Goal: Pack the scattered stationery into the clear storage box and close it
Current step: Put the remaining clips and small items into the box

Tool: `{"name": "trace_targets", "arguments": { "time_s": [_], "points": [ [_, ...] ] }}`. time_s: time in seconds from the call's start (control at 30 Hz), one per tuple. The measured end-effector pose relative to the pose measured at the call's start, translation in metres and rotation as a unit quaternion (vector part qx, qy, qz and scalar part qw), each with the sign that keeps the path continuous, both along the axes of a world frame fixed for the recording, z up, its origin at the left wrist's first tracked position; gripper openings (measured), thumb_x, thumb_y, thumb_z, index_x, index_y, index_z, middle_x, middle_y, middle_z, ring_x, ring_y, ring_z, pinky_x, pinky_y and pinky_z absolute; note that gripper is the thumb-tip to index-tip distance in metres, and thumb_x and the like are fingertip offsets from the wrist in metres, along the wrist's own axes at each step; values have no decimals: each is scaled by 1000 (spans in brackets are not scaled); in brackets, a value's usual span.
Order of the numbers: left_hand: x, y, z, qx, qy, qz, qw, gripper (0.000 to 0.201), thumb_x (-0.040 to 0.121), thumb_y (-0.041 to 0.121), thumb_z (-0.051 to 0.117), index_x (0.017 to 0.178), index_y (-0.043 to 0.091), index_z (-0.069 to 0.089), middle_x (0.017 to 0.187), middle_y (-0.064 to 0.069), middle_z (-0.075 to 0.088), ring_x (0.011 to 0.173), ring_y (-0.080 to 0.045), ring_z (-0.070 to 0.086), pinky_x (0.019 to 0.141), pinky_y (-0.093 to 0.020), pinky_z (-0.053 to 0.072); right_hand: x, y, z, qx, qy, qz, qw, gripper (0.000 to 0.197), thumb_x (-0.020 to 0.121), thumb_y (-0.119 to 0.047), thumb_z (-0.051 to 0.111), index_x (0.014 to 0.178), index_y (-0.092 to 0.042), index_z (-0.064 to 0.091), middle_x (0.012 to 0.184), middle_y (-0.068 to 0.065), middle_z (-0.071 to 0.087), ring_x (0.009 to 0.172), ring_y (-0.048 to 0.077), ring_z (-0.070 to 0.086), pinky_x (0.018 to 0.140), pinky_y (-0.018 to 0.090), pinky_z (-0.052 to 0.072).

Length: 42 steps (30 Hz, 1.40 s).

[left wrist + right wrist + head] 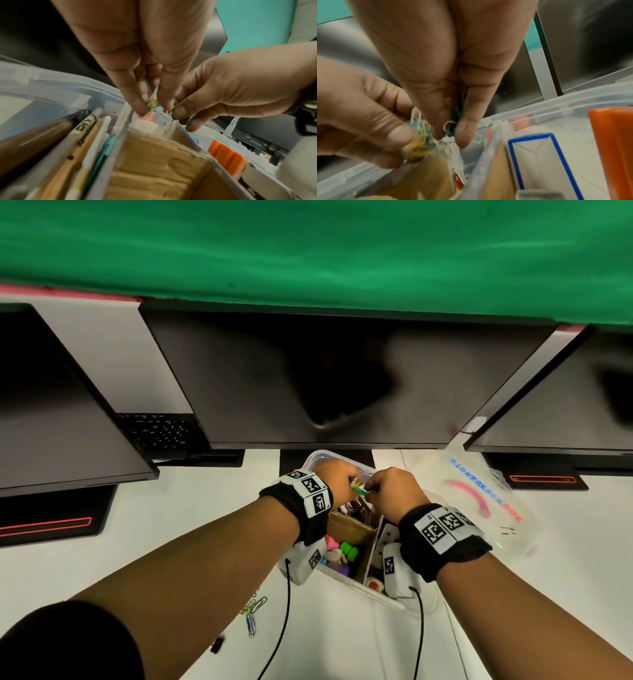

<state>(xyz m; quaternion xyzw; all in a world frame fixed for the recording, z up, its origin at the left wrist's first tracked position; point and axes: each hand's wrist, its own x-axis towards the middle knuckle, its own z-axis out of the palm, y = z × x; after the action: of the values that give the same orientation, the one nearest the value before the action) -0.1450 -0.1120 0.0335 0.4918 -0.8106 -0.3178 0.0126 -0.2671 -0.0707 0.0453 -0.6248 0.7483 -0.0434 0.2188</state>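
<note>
Both hands hover over the far end of the open clear storage box [344,461]. My left hand [344,479] pinches a tangled bunch of yellow, blue and white paper clips [151,104], which also shows as the clip bunch [421,138] in the right wrist view. My right hand [375,487] pinches a few green paper clips [456,119] between thumb and forefinger, right beside the bunch. The two hands almost touch. The box holds pens and pencils [82,142], a cardboard divider [154,162], an orange block [228,158] and small coloured erasers [342,553].
The clear lid [479,501] with blue and pink print lies right of the box. Several loose paper clips [255,607] and a small black clip [217,643] lie on the white table at the near left. Dark monitors [325,385] stand close behind the box.
</note>
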Motion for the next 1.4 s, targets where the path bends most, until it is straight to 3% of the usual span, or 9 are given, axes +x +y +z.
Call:
{"name": "trace_targets", "arguments": {
  "time_s": [0.13,0.27,0.47,0.63,0.77,0.93,1.07,1.17,1.4],
  "points": [
    [7,1,0,28,10,-6,1000,34,88,6,54,121,12,61,115,-8,64,111,-24,59,93,-31,46,3,-1,-5,18,-2,11,1000,40,84,-3,60,121,-19,62,127,4,61,115,21,57,95,26,44],
    [30,5,0,34,44,29,998,39,87,3,52,121,19,61,119,-2,64,108,-18,61,95,-27,49,10,2,-5,1,-31,-14,999,33,83,-1,60,107,-21,68,120,3,64,108,20,59,90,25,45],
    [91,16,8,0,47,57,997,22,85,7,59,101,18,69,104,2,69,87,-10,59,74,-18,41,54,19,13,-22,-68,32,997,16,83,-12,58,74,-23,65,90,-2,66,92,20,62,91,33,47],
    [152,38,-7,27,-62,33,997,22,83,16,66,105,15,67,108,-2,68,100,-16,59,77,-17,37,110,53,7,-13,-59,193,979,15,88,-18,55,94,-16,68,98,1,68,89,19,62,78,26,48],
    [186,72,-45,115,-139,8,983,46,78,31,74,118,17,57,121,-5,57,107,-20,56,86,-25,41,142,81,-33,60,-42,304,950,25,87,-25,58,110,-18,63,111,3,63,102,18,57,84,24,40],
    [201,113,-81,150,-204,-2,967,96,60,46,83,137,16,34,131,-7,40,120,-25,47,98,-35,43,157,100,-89,182,-53,255,948,63,78,-30,71,134,-16,44,128,8,46,116,23,49,94,23,36],
    [203,132,-100,136,-211,15,968,105,54,46,86,137,13,31,130,-9,36,118,-27,45,97,-41,46,164,103,-114,179,-52,214,959,89,67,-26,81,141,-12,32,135,10,34,120,26,48,104,28,40],
    [202,140,-112,128,-197,50,971,103,54,41,87,135,12,31,129,-10,35,117,-28,46,96,-42,47,168,102,-125,161,-53,197,966,89,65,-25,82,139,-11,34,135,11,32,118,28,50,105,28,40],
    [200,133,-129,108,-85,161,977,59,71,23,78,120,10,46,118,-9,49,103,-27,56,85,-33,48,187,91,-139,111,-106,155,976,50,79,-13,70,125,-6,52,122,15,48,109,29,54,94,26,40]
  ]
}}
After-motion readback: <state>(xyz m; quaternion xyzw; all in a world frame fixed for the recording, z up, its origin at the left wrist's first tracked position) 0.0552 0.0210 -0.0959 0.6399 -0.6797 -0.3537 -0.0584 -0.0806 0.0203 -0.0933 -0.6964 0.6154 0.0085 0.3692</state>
